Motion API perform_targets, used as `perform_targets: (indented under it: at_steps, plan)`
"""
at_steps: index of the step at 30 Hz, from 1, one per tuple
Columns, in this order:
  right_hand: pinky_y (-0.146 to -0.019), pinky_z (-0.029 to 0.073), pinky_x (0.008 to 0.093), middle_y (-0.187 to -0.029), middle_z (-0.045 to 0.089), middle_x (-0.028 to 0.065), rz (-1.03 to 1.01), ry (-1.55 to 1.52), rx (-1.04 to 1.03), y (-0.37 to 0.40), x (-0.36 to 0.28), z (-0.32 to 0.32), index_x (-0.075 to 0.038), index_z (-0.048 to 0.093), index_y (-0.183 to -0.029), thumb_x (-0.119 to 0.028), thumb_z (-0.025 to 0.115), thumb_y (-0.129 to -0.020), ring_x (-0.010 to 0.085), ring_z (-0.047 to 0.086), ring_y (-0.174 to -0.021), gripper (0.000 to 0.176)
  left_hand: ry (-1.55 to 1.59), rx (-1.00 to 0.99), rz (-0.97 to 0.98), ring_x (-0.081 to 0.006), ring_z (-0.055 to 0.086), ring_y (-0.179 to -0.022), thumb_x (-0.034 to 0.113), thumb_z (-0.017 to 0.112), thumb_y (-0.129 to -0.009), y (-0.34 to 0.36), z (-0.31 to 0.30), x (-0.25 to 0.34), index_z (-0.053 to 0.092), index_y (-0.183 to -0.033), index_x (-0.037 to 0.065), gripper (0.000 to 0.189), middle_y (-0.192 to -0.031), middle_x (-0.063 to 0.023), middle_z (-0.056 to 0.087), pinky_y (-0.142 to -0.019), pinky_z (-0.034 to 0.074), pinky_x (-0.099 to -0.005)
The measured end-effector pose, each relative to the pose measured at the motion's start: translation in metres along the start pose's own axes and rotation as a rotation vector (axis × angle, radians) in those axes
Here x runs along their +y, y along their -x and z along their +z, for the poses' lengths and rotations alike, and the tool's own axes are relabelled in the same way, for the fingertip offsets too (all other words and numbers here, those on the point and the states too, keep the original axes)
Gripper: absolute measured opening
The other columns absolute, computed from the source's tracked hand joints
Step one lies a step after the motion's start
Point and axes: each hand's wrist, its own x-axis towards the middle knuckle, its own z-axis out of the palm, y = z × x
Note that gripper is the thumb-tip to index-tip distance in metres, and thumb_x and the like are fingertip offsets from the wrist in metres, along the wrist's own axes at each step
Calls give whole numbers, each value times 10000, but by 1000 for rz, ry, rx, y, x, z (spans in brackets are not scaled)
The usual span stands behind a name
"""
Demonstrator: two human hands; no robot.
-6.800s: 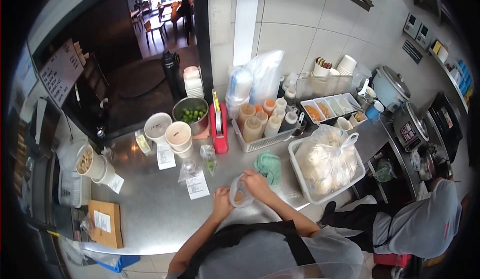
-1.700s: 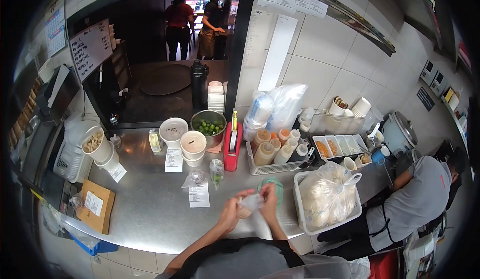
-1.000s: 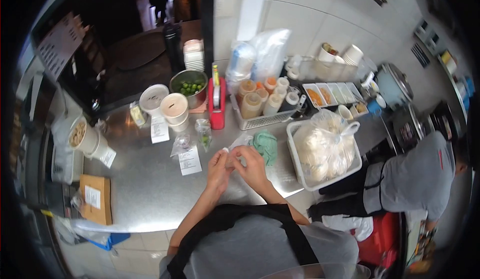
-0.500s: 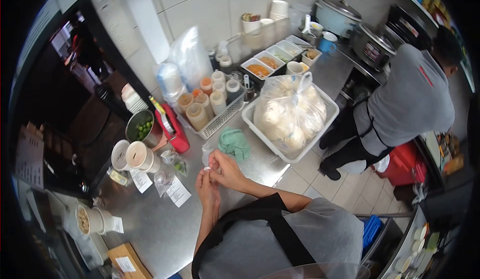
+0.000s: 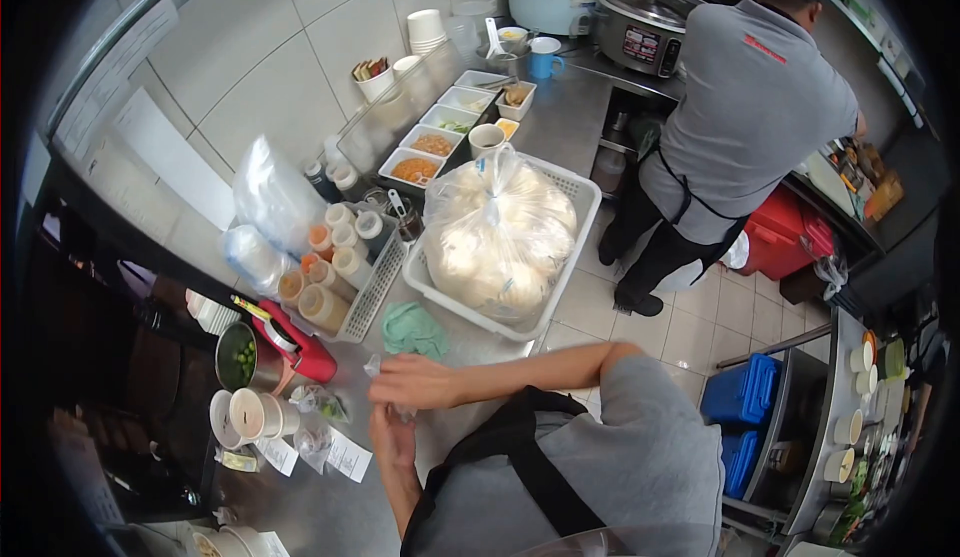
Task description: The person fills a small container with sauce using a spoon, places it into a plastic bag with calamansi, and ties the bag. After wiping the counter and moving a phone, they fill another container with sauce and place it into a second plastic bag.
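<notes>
Close together over the steel counter (image 5: 330, 502), my two hands work on a small clear plastic bag (image 5: 373, 365). My right hand (image 5: 412, 382) is closed on it, and a bit of the plastic pokes out past the fingers. Just below, my left hand (image 5: 393, 435) has its fingers raised against the right hand, largely covered by it; more plastic shows between them. A crumpled green cloth (image 5: 415, 330) lies just beyond. Left of my hands are small filled plastic bags (image 5: 318, 407) and a printed slip (image 5: 348, 455).
A white basket (image 5: 470, 324) holds a large bag of pale round pieces (image 5: 500, 232). Sauce bottles (image 5: 322, 307) stand in a rack, beside a red tape dispenser (image 5: 300, 347) and paper tubs (image 5: 262, 415). A co-worker (image 5: 740, 127) stands at the right, facing away.
My view has turned to the right, so the counter items sit further left. My right hand has closed further over the bag, hiding most of it. The co-worker has straightened up somewhat.
</notes>
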Motion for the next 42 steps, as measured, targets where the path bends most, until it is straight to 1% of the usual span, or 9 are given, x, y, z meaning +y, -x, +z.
perform_targets:
  at_steps: [6,15,20,23,25,32,38,41,42]
  plan:
    - [-586,444,327,-757,529,56,-366,80,-300,-9,25,-33,-91,445,-895,-220,559,-723,231,541,-734,243,7,-127,-109,-162,461,-1134,258,556,-882,1,10,-2,487,-1159,168,300,-1226,-13,490,-895,381,-456]
    - [-599,380,327,-676,530,57,-523,221,-125,-49,26,-56,-82,450,-863,-192,533,-747,214,545,-663,180,-279,4,272,-165,423,-1163,168,587,-864,-2,23,14,399,-1218,54,417,-1281,-76,440,-949,349,-366]
    - [-650,337,328,-711,528,61,-624,38,-27,-62,20,-72,-77,458,-847,-179,545,-739,202,544,-671,172,-691,355,1171,-207,391,-1189,195,514,-911,36,124,30,334,-1257,-1,437,-1297,-114,403,-976,317,-318]
    - [-684,347,344,-725,548,68,-668,-122,-129,-71,19,-87,-60,435,-904,-178,582,-719,243,560,-654,264,-704,288,1381,-212,395,-1182,194,505,-913,46,139,43,358,-1236,-1,404,-1288,-117,409,-975,314,-319]
    - [-691,354,354,-731,556,78,-623,-202,-263,-72,18,-95,-54,417,-945,-170,602,-707,274,567,-632,324,-632,157,1279,-215,398,-1177,193,498,-915,46,130,43,375,-1223,0,384,-1283,-119,413,-974,313,-320]
    - [-673,375,392,-792,556,82,-475,-454,-511,-84,20,-114,-68,391,-987,-134,586,-714,305,581,-627,341,-48,-203,235,-225,407,-1160,189,476,-920,57,68,25,432,-1175,1,319,-1263,-127,427,-971,308,-322]
    - [-726,429,370,-882,554,80,-339,-537,-630,-125,78,-100,-70,502,-926,-109,625,-715,267,580,-804,248,-980,39,538,-277,413,-1100,157,437,-917,28,56,37,574,-925,15,197,-1177,-156,461,-959,294,-369]
    - [-691,462,276,-817,585,44,201,-625,-306,-182,165,-110,-43,600,-826,-106,640,-769,131,564,-778,94,-1124,248,578,-342,366,-1126,133,426,-907,-1,12,9,599,-874,22,208,-1163,-175,462,-961,285,-418]
    - [-581,474,282,-705,635,61,102,-432,-37,-203,209,-104,-32,635,-786,-148,650,-762,159,596,-633,120,-1188,284,567,-350,359,-1138,128,441,-897,-9,-4,2,593,-910,26,184,-1182,-181,450,-967,282,-423]
